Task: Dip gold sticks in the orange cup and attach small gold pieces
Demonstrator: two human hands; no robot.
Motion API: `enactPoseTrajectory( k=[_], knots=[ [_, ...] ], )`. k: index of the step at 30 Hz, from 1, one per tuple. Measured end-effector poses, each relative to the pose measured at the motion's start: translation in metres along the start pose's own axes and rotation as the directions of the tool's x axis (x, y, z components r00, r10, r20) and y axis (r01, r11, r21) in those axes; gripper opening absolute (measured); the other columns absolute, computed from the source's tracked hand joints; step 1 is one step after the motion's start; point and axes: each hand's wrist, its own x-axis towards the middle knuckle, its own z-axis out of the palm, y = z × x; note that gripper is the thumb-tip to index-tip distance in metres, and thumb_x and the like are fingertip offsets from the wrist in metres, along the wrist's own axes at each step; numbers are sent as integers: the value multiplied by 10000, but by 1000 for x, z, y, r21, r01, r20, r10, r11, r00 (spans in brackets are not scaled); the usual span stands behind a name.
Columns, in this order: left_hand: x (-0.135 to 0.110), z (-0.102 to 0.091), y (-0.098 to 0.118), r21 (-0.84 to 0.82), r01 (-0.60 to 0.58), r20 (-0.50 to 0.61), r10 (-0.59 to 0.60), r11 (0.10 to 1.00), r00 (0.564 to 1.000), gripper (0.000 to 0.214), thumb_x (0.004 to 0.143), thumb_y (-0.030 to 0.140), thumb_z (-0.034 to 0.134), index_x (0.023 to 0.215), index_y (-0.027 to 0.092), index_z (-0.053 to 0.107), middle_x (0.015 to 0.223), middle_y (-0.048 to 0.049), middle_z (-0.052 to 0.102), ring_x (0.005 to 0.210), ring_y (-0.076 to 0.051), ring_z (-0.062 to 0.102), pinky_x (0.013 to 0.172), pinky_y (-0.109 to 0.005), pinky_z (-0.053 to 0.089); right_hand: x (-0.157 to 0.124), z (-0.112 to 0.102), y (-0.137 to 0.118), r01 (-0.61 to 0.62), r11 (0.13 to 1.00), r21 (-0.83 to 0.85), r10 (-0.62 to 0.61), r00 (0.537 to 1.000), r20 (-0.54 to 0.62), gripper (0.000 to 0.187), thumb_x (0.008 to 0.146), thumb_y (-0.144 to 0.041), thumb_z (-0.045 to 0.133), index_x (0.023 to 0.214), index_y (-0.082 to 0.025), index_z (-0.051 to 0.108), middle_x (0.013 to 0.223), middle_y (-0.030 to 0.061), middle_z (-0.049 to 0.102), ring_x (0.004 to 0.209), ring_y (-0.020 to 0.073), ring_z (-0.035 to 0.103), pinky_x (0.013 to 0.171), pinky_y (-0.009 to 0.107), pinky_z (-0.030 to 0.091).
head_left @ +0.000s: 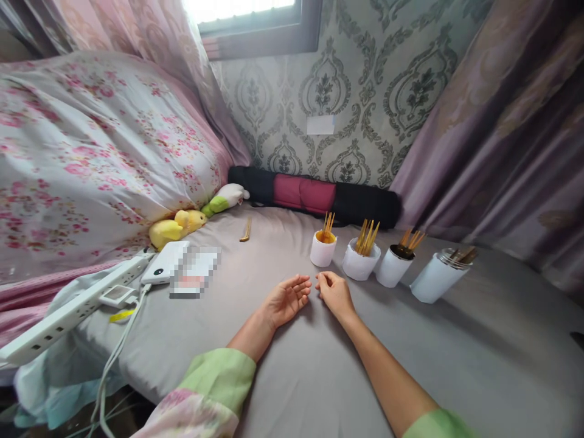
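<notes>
Over the smooth grey fabric sheet [283, 395], the left hand [287, 298] was turned palm up, its fingers loosely curled and slightly apart, nothing visible in them; just beside it the right hand [336, 295] curled inward, thumb near forefinger, though whether it pinched anything I could not tell; right beyond both stood a small white cylindrical cup with a yellow inside [323, 254], holding thin golden-brown sticks [329, 222]; a careless forward sweep of the knuckles could tip it, the tall sticks making it top-heavy; to its right stood a wide white tub [360, 267], a white dark-lined cup [393, 271] and a tall white-wrapped jar [431, 283], the first two close enough for one, if knocked, to topple the other; farther off lay a loose slim golden bundle [246, 230], liable to scatter if the sheet was tugged.
</notes>
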Motion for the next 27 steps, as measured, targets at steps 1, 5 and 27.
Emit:
enactPoseTrajectory(
  k=[1,5,27],
  knots=[
    [0,0,0,5,-3,-10,3,1000,1000,139,815,172,541,872,73,620,754,-71,651,626,-98,594,572,-196,467,-1,1,2,0,1000,-5,0,1000,-10,354,788,-441,430,816,-149,628,617,50,643,447,136,535,446,237,411],
    [3,0,4,21,3,-15,-2,1000,1000,130,807,159,548,873,69,615,755,-66,642,627,-96,591,577,-188,471,-5,1,3,36,999,-34,-37,999,-35,338,791,-438,437,790,-160,628,634,62,658,514,161,580,505,251,436],
    [65,-27,121,821,18,-368,506,570,780,35,746,142,581,726,131,554,678,-57,596,550,-90,531,536,-209,404,-7,2,4,56,993,-100,-58,998,-10,293,788,-412,454,789,-173,623,628,48,643,582,171,591,568,263,432]
  ],
)
